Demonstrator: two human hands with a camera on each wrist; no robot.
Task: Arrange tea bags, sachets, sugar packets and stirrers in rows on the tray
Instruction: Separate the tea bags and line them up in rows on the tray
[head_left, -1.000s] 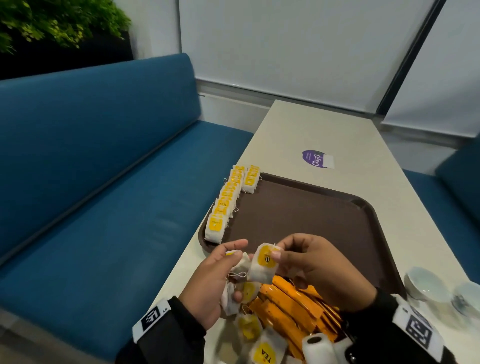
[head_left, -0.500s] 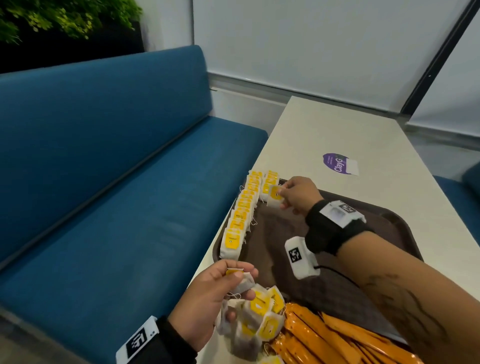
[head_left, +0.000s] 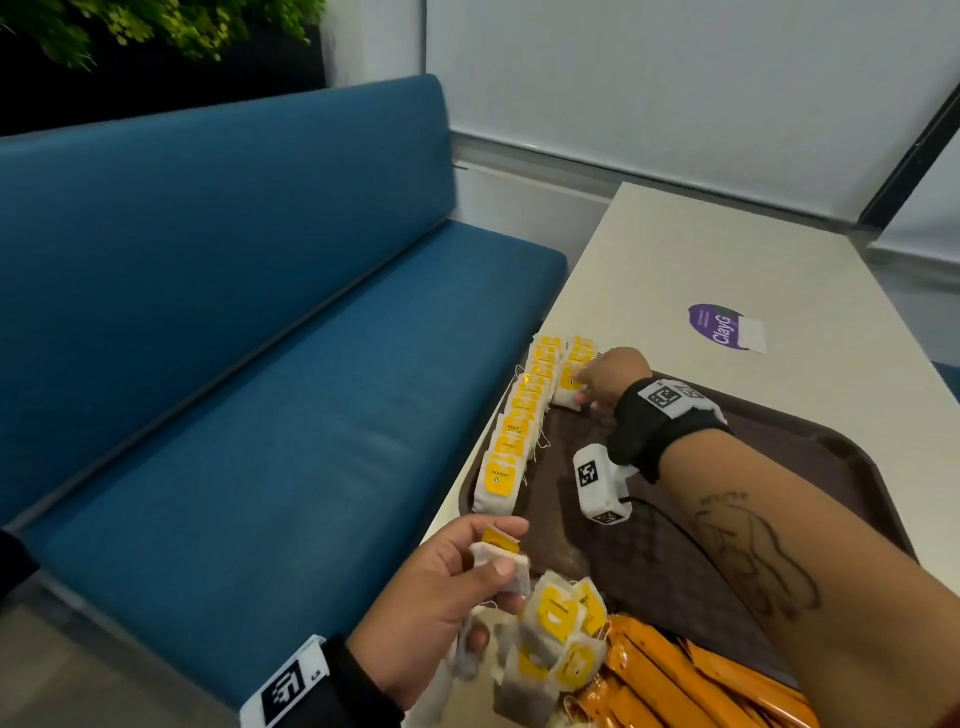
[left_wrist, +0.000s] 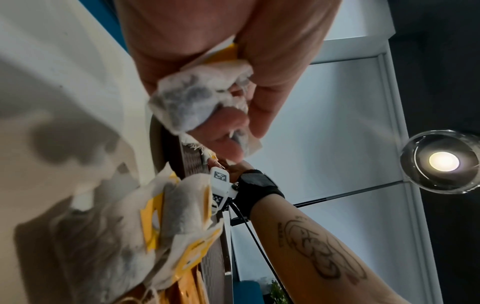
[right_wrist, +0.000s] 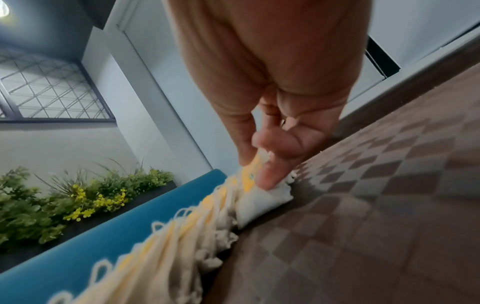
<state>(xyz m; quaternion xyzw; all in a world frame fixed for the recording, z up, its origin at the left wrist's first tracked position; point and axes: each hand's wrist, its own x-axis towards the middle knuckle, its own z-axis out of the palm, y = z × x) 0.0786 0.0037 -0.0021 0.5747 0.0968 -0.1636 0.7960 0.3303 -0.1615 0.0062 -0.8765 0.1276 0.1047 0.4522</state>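
Nearest us, our left hand (head_left: 441, 587) pinches one tea bag (head_left: 501, 564) between thumb and curled fingers, holding it above the loose heap of tea bags (head_left: 558, 631) at the table's near edge, with the orange sachets (head_left: 691, 686) lying just beside that heap. A second ago both our hands were together over this heap; now our right hand (head_left: 610, 376) has reached across the brown tray (head_left: 857, 467) to its far left corner. There its fingertips (right_wrist: 270, 179) pinch a tea bag (head_left: 566, 387) that touches the tray floor at the near end of the short second row (head_left: 579, 356), just beside the long first row (head_left: 519, 426) along the left rim. We judge this bag all but placed, so the second row grows by one and the bag in our left hand would follow. Most of the tray is bare, and no sugar packets or stirrers are visible. Our own right forearm lies over the tray's middle. Beyond, a purple sticker (head_left: 719, 327) sits on the table (head_left: 701, 249), and a blue bench (head_left: 208, 312) runs along the left.
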